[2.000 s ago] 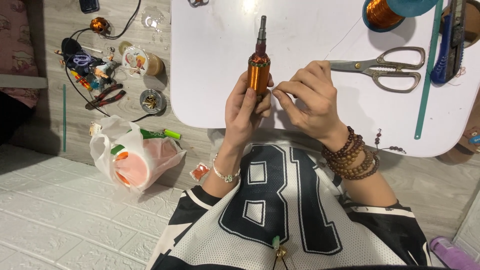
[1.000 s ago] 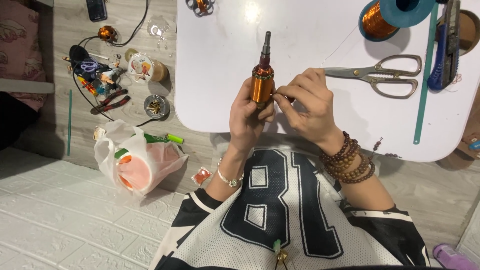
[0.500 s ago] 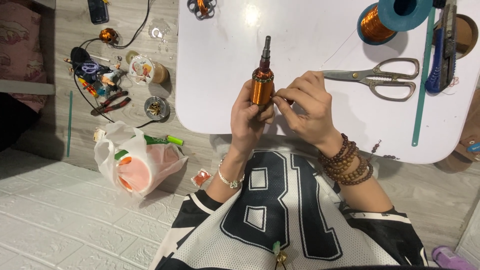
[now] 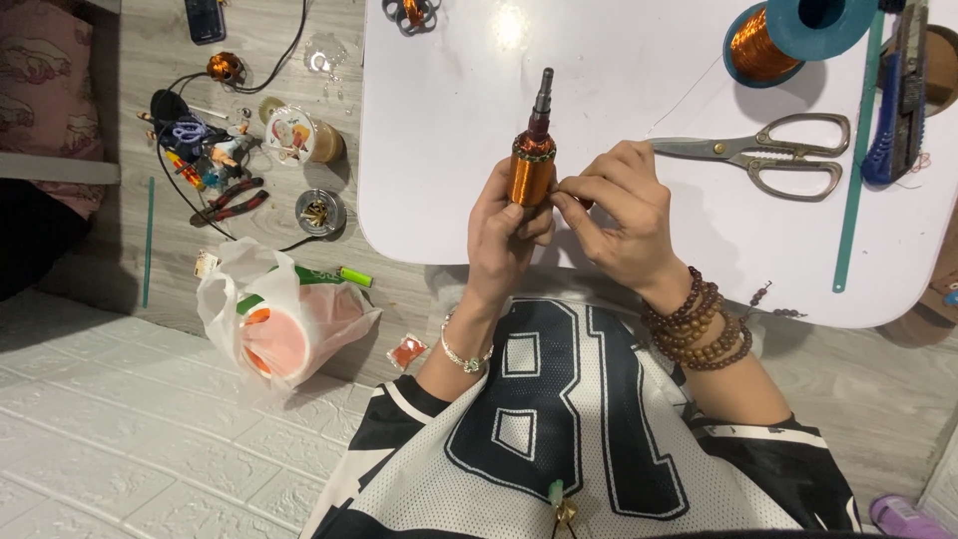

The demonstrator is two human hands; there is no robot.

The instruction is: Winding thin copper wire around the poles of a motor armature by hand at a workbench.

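Copper-wound cylindrical motor rotor with steel shaft [image 4: 532,160] upright above white bench [image 4: 619,60] edge, gripped low by left hand [image 4: 504,235]; right hand [image 4: 619,215] fingers [image 4: 571,195] pinched at its side. Probably rigid, fairly heavy; fine windings fragile, so best held by core or shaft.

Scissors [image 4: 760,152] on table [image 4: 639,60], right of hand-held motor rotor [image 4: 531,165].

scissors [image 4: 768,152] right of centre on white bench [image 4: 449,120] | copper wire spool [image 4: 773,40] with blue flanges, top right | blue utility knife [image 4: 898,95] beside green ruler [image 4: 856,170], far right | white plastic bag [image 4: 284,319] on floor, lower left | red-handled pliers [image 4: 228,200], upper left
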